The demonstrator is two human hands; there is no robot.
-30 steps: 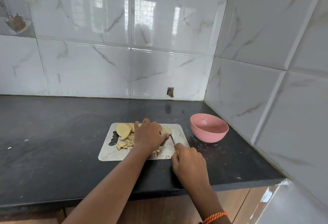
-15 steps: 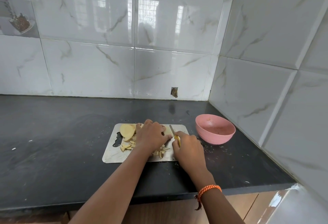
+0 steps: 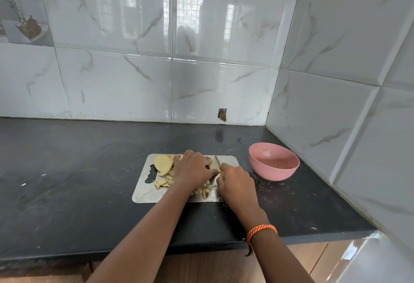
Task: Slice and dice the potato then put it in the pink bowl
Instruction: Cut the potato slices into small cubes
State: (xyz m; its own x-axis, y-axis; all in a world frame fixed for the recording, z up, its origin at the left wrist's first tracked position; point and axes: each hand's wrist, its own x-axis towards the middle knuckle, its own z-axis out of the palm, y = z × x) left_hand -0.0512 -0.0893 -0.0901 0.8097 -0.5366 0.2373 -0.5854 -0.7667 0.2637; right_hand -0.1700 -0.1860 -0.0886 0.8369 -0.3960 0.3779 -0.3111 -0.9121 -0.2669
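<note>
On the cutting board, toward the bench's back right corner: a potato piece (image 3: 214, 163) lies pinned under the left hand (image 3: 193, 169), only its right end showing pale between the two hands.
Left hand: fingers curled down over the piece, holding it to the cutting board (image 3: 143, 189); fingertips point right, toward the blade.
Right hand: (image 3: 237, 180) closed round the handle of a knife (image 3: 217, 159), just right of the piece and touching or nearly touching the left hand's fingertips.
Blade line: the thin blade runs from the right hand away toward the back wall, crossing the piece's exposed end.
Deciding relation: the piece lies directly left of the knife hand, so each cut should take the right end, with the left hand creeping leftward; its long axis is mostly hidden.
Cut stock: larger slices (image 3: 163, 165) sit at the board's back left; diced bits (image 3: 164, 183) are scattered along its front.
Pink bowl: (image 3: 274, 161) on the bench right of the board, nearer the right hand, no potato seen in it.
Stage, as judged: dicing under way, transfer not begun.
Risk: fingertips very close to the edge.
</note>
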